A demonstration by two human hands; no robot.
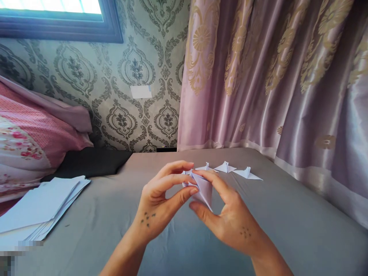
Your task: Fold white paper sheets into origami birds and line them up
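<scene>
Held paper: A small, pointed, folded piece of white paper (204, 189) was held in the air above the middle of the broad grey cloth-covered surface (115, 218).
Left grip: The paper's left side was clamped between the thumb and fingers of the left hand (156, 197).
Right grip: The paper's upper edge was touched by the index finger of the right hand (231, 214); whether the thumb was pressed against the lower edge could not be told.
Finished-looking folds: Three winged shapes of folded white paper (226, 167) were seen toward the far edge of the grey surface, and another white scrap was partly hidden by the fingers.
Sheet stack: A fanned pile of flat white sheets (43, 203) was set at the left side of the grey surface.
Risk: A crooked crease was judged possible if the layers were pressed unevenly; a tear could be caused by hard pulling at the tip, and a slip by a loosened left pinch.
</scene>
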